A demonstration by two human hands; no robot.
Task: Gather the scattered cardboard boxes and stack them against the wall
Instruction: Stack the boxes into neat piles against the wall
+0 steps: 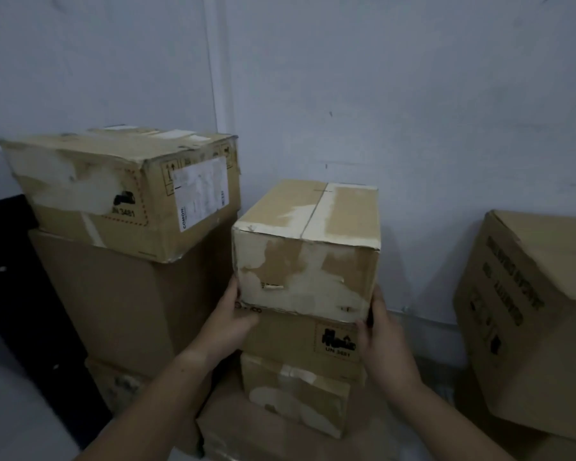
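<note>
A small worn cardboard box (308,251) with torn white patches sits on top of a middle stack against the pale wall (396,104). My left hand (231,314) presses its lower left corner and my right hand (384,337) grips its lower right corner. Under it lies a box marked UN 3481 (300,344), then another scuffed box (296,397). To the left, a labelled box (123,191) rests on a large plain box (130,307).
A big printed box (529,321) stands at the right, close to the stack. A dark cabinet (24,294) fills the left edge. A flat carton (246,437) lies at the bottom of the middle stack. A conduit runs along the wall base.
</note>
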